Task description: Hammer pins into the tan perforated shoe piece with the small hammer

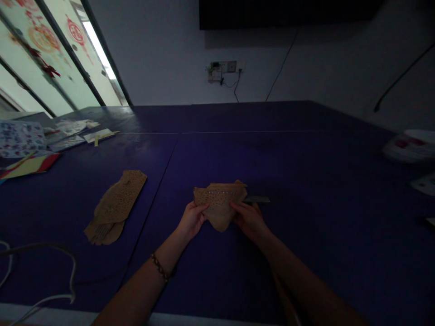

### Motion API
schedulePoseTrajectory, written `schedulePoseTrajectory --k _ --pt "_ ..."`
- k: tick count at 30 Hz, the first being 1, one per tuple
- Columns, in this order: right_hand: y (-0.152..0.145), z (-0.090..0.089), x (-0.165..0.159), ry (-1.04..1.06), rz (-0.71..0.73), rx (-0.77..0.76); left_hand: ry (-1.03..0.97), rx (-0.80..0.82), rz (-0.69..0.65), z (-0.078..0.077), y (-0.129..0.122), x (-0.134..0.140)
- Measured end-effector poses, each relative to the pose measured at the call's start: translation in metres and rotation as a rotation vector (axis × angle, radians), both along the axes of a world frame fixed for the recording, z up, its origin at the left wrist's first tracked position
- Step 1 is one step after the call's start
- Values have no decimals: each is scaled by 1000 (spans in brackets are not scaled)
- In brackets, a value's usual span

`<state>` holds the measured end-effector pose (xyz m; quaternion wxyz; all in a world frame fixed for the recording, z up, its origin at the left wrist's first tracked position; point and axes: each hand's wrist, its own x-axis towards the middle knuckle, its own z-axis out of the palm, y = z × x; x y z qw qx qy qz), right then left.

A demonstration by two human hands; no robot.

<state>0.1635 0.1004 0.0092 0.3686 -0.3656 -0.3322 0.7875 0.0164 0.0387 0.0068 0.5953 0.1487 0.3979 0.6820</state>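
"In the head view, where is the brown perforated piece?"

"Between the two hands, over the middle of the tabletop. Its wide edge runs left to right at the far side, and a rounded point hangs toward the person."

"Which hand is nearer to it?"

"Neither; both are on it. The left hand pinches its left side, thumb on the face, and the right hand pinches the right side the same way. Neither is spread wide. The fingers behind are mostly hidden."

"And the grey flat strip?"

"It sticks out sideways past the right hand, roughly level. I can't tell whether that hand grips it too."

"Anything on the other side?"

"A longer perforated brown cutout lies on the tabletop, slanting from near left to far right, apart from the left hand but nearer to it than to the right."

"How do the arms stand?"

"Both forearms reach forward and slant inward, bringing the hands close together."
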Motion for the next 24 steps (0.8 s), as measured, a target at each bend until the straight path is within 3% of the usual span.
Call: schedulePoseTrajectory --k 24 --pt "0 1 1 -2 42 0 -17 6 24 4 0 2"
